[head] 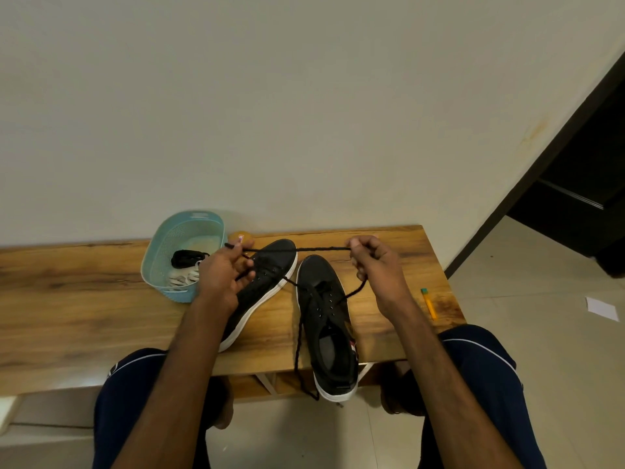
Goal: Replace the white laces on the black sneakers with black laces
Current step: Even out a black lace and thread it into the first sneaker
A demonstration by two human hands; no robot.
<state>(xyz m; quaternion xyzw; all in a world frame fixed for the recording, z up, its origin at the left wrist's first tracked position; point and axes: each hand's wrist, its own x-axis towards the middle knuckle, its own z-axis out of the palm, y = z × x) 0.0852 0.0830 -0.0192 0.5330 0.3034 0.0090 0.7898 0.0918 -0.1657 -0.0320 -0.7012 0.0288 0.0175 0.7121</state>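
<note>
Head view: left hand (220, 275) and right hand (375, 265) each pinch the black lace (318, 248), stretched taut above the tabletop (67, 299). It looks only partly threaded into the right sneaker (324, 319). Left sneaker (267, 265) looks bare. White laces (182, 278) are in the basket (152, 262) with a spare lace (186, 257). Most lacing is left.

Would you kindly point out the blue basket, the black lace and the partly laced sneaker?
blue basket (199, 228), head view, far inner wall.
black lace (321, 248), head view, taut horizontal stretch.
partly laced sneaker (319, 272), head view, toe.
</note>
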